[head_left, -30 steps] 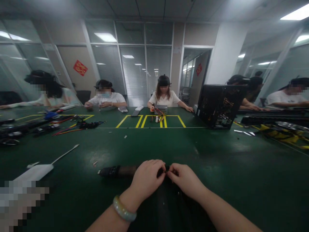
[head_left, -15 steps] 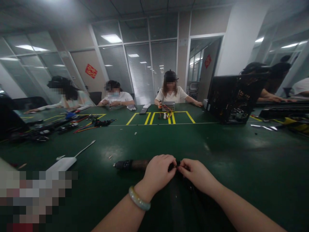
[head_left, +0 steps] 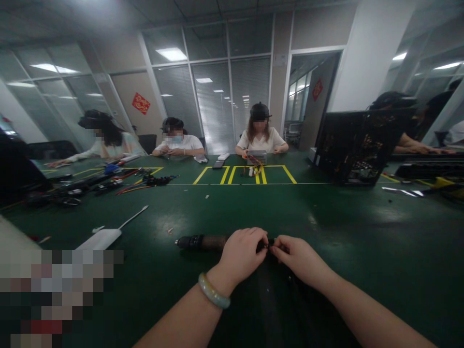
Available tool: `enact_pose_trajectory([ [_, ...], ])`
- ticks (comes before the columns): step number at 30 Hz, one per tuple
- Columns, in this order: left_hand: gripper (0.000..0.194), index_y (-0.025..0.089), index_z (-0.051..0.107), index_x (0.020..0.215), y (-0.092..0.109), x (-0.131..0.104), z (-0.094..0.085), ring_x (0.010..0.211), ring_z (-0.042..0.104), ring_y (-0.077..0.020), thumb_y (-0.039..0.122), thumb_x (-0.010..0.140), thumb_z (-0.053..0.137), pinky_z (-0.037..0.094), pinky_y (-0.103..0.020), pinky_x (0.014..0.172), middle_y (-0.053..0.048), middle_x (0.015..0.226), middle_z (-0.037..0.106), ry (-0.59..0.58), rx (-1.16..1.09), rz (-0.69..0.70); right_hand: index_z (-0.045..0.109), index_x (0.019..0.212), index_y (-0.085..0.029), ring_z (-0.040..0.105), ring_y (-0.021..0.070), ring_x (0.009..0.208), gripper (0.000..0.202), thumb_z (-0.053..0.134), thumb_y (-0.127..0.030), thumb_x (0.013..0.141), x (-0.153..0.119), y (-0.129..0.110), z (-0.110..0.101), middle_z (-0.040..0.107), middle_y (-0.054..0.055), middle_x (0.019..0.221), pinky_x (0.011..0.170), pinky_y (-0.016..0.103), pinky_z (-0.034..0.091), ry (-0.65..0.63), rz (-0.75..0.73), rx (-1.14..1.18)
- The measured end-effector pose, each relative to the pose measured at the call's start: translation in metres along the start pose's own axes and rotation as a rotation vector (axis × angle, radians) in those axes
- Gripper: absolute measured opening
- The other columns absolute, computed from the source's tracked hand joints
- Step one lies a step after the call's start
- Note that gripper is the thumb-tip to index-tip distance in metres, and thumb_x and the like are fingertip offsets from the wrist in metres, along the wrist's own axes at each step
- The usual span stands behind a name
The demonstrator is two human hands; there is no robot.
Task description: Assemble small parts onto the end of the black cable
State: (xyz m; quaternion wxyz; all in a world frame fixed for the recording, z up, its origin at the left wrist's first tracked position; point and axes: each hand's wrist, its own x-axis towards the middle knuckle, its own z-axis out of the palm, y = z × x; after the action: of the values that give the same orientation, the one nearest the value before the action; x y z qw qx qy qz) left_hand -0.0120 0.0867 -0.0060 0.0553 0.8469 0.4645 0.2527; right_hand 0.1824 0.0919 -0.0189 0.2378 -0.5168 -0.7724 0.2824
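Note:
My left hand (head_left: 242, 253) is curled, its thumb and fingers pinched together in front of me above the green table (head_left: 163, 299). Facing it, my right hand (head_left: 302, 258) also pinches with closed fingertips. The fingertips of both hands nearly meet around something small and dark that I cannot make out. Just behind my left hand lies a dark electric screwdriver or drill (head_left: 206, 242), tip pointing left, its right part hidden by the hand. A pale green bangle (head_left: 213, 291) circles my left wrist.
A white adapter with a short cable (head_left: 101, 238) lies at left. Cable bundles (head_left: 148, 180) sit farther back. A black computer case (head_left: 362, 150) stands at back right. Across the table, a person (head_left: 261, 140) sits behind a power supply (head_left: 258, 157) with coloured wires; other people sit around.
The view has shifted slightly. My hands keep nearly the same pinch. The person opposite has drawn one arm in from the side, near the computer case.

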Motion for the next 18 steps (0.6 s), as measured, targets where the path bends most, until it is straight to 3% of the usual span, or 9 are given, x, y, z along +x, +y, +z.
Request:
enact_pose_trajectory([
  [12,0.02,0.024,0.058,0.097,-0.0007,-0.0004,0.0012,0.101,0.061,-0.0203,0.018,0.079,0.064,0.046,-0.037,0.091,0.001,0.108,0.066,0.006,0.004,0.008,0.062,0.077,-0.021,0.058,0.0134,0.063,0.024,0.051,-0.037,0.091,-0.0007,-0.0025,-0.0009,0.065,-0.002,0.068,0.055,0.023,0.033,-0.008,0.021,-0.001],
  [18,0.014,0.023,0.059,0.092,0.0001,-0.0008,0.0002,0.105,0.06,-0.0203,0.019,0.08,0.064,0.046,-0.037,0.092,0.001,0.112,0.065,0.001,-0.002,0.011,0.063,0.077,-0.02,0.058,0.0133,0.062,0.024,0.051,-0.037,0.091,-0.0008,-0.0034,-0.0015,0.065,-0.002,0.068,0.055,0.023,0.033,-0.014,0.021,-0.005],
])
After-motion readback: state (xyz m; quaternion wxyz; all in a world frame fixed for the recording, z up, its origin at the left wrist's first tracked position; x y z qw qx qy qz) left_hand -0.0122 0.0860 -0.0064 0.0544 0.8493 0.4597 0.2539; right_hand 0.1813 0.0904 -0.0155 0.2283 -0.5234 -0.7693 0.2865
